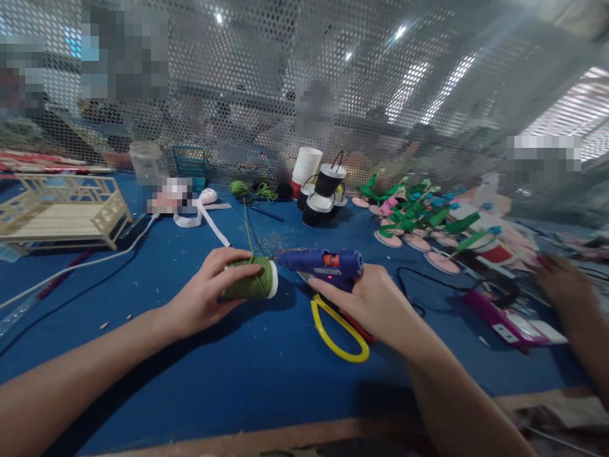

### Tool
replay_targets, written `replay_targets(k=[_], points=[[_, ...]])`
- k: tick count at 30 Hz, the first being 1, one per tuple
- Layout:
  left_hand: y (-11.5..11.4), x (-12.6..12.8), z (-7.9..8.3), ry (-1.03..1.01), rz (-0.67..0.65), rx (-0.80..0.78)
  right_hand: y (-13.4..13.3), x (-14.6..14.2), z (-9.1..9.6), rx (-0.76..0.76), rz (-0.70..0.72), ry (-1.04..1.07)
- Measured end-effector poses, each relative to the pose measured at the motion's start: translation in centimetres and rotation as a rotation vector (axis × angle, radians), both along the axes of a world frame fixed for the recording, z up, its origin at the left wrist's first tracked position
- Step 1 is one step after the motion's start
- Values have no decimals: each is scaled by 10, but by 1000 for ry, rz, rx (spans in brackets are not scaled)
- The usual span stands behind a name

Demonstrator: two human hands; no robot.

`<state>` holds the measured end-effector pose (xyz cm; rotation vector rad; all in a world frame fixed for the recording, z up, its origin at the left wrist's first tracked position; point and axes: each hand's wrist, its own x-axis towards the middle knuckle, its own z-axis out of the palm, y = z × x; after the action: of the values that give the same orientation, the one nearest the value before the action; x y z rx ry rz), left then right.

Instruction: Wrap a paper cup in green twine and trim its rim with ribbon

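My left hand (212, 289) is closed around a paper cup (254, 281) wrapped in green yarn, lying on its side with its white rim facing right. A strand of green yarn (248, 222) runs from the cup up to a green yarn ball (238, 188). In my right hand (368, 298) is a blue glue gun (320, 261), its nozzle at the cup near the rim; whether it touches I cannot tell. Beneath my right hand lie scissors with a yellow handle (339, 336), partly hidden.
Left stands a small wooden bed frame (66, 216); white ribbon (214, 225) lies nearby. Behind are black-wrapped cups (318, 206) and stacked white cups (307, 166). Several green paper plants (413, 222) stand right, near a purple power strip (502, 320) and another person's hand (566, 282).
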<state>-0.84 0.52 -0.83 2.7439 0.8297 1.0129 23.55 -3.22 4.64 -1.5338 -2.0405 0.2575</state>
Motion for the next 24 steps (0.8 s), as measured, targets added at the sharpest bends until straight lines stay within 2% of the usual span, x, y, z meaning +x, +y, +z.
replay_targets(k=[9, 24], points=[[1, -1, 3, -99, 79, -193, -5, 0, -1, -16, 1, 10], [7, -1, -1, -206, 179, -336, -9, -3, -1, -15, 44, -17]])
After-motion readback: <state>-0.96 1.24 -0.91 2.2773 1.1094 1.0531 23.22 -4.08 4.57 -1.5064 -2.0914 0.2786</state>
